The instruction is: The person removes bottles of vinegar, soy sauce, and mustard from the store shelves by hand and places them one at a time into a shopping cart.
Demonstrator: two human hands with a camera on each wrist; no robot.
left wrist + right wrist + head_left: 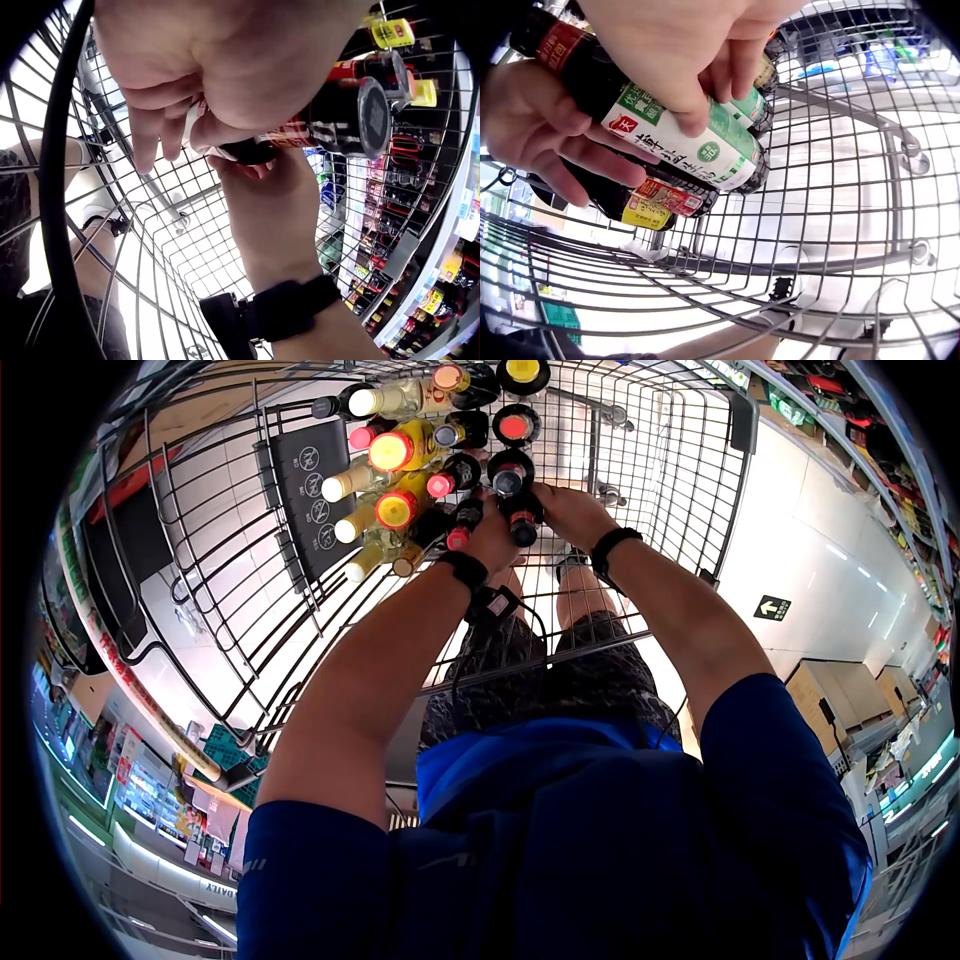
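Note:
A dark soy sauce bottle with a white and green label (724, 156) tilts inside the wire cart. My right hand (575, 517) grips it around the body, thumb across the label in the right wrist view. At the neck end, my left hand (544, 116) lies beside the same bottle, its fingers loosely spread and passing along its underside. Its palm fills the top of the left wrist view. Just below in the right wrist view is another dark bottle with a red and yellow label (667, 199). More capped bottles crowd to the left in the head view, including a yellow-capped one (397, 510).
The wire shopping cart (690, 480) surrounds both hands, with a dark panel (310, 500) at its left side. Its near rim (590, 648) crosses in front of my legs. Stocked shelves (397, 247) stand just outside the cart. A green basket (225, 755) is at lower left.

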